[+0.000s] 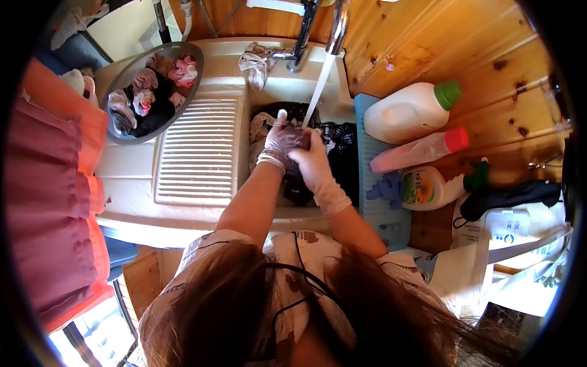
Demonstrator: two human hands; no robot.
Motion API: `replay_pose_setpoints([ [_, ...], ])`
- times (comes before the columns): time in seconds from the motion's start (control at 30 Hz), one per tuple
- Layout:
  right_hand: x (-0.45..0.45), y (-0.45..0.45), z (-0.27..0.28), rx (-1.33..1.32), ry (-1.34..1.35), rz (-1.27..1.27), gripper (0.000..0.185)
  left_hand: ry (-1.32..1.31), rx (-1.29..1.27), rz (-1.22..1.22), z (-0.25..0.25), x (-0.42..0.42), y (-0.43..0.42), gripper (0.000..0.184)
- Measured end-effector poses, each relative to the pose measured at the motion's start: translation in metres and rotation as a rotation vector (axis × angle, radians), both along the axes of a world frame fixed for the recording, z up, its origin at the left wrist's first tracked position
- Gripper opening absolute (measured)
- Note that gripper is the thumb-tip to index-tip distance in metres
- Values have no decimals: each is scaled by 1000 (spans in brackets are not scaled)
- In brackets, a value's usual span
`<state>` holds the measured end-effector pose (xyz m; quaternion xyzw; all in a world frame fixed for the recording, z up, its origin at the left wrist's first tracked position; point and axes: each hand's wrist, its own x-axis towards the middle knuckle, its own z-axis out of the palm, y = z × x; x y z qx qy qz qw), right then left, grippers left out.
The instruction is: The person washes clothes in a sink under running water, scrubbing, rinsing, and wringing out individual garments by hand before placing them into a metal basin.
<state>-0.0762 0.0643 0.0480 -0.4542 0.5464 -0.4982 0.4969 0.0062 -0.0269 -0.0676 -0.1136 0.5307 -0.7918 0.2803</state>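
Both hands wear thin whitish gloves and meet over the sink basin, beside the stream of water falling from the faucet (337,38). A wet purplish-grey cloth (295,138) is bunched between them. My left hand (279,142) has its fingers around the cloth, with the thumb pointing up. My right hand (313,160) presses on the cloth from the right, its fingers bent. Below them, dark wet clothes (343,160) and a beige piece (262,126) lie in the basin.
A grey oval basin (198,79) with small laundry stands at the left, beside the ribbed washboard (199,147). On the right, a blue board (391,227) borders the sink, with a white green-capped bottle (403,113), a pink bottle (416,151) and a spray bottle (425,188). A rag (257,64) hangs by the tap.
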Motion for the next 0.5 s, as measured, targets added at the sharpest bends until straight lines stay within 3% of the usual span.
replay_pose_setpoints([
  [0.03,6,3,4,-43,146,14,50,257,25,69,-34,-6,-6,55],
  [0.1,13,0,-6,-238,388,18,47,-498,-840,85,42,1,24,42],
  [0.2,15,-29,-1,-140,837,-117,32,-532,-835,374,20,-18,23,32],
  [0.23,7,-49,-5,-29,795,-109,27,-1033,-637,240,15,-32,20,28],
  [0.27,-6,-73,-12,82,753,-99,24,-1167,-778,84,30,-27,34,33],
  [0.33,-24,-99,-36,62,815,-68,27,-1066,-476,-95,26,-30,29,36],
  [0.37,-22,-97,-43,-38,764,-92,28,-1115,-463,-81,46,-27,33,36],
  [0.4,-20,-92,-49,-141,717,-111,31,-1015,-523,-82,27,-22,27,38],
  [0.43,-11,-71,-24,-154,783,-7,36,-1006,-564,12,40,-16,27,36],
  [0.47,-2,-51,-4,-342,818,-7,31,-998,-605,105,52,-9,27,35],
  [0.5,4,-35,-7,-350,822,26,29,-556,-654,330,23,-1,17,28],
])
